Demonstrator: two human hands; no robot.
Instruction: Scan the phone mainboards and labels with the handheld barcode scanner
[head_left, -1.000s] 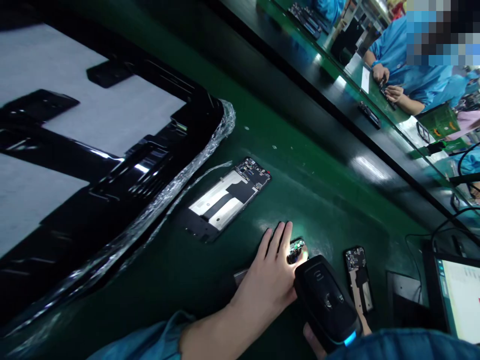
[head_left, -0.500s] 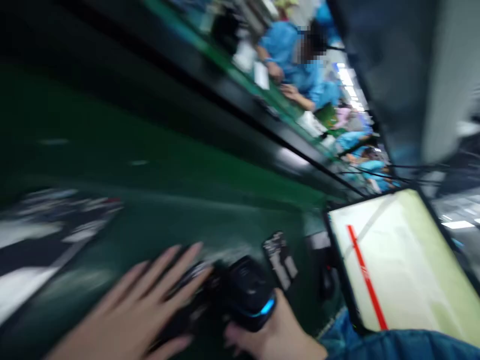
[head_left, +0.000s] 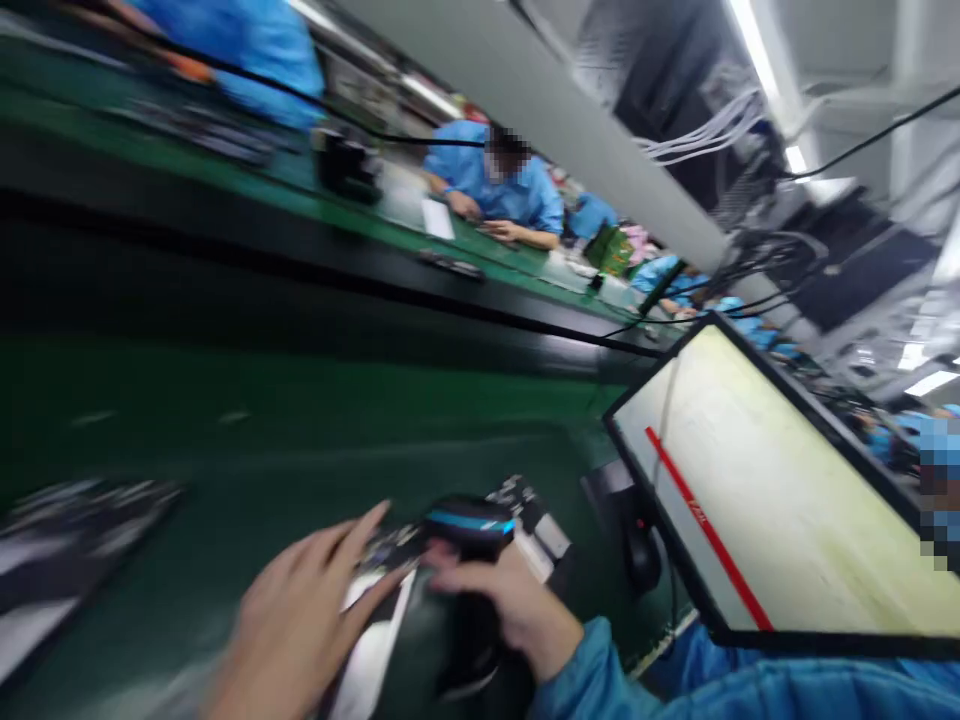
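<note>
My right hand (head_left: 517, 600) is wrapped around the grip of a black handheld barcode scanner (head_left: 469, 525), whose head carries a glowing blue strip. Under the scanner's front and beside my left hand lies an opened phone (head_left: 375, 630), with dark circuitry at its top and a pale, shiny panel below. My left hand (head_left: 307, 610) lies over its left side with fingers stretched out; one finger crosses it. A second opened phone (head_left: 544, 535) rests on the green bench mat just beyond my right hand, partly covered by it. Motion blurs the fine detail.
A tilted monitor (head_left: 772, 510) with a red bar on its pale screen stands at right. Beside it sits a black mouse (head_left: 641, 555). More opened phone parts (head_left: 75, 550) lie at left. Across a dark rail (head_left: 300, 275), co-workers in blue (head_left: 495, 190) sit at another bench.
The camera view has swung, showing more ceiling and monitor. The scanner has tipped so its blue strip faces differently, and more of the phone beside my left hand shows.
</note>
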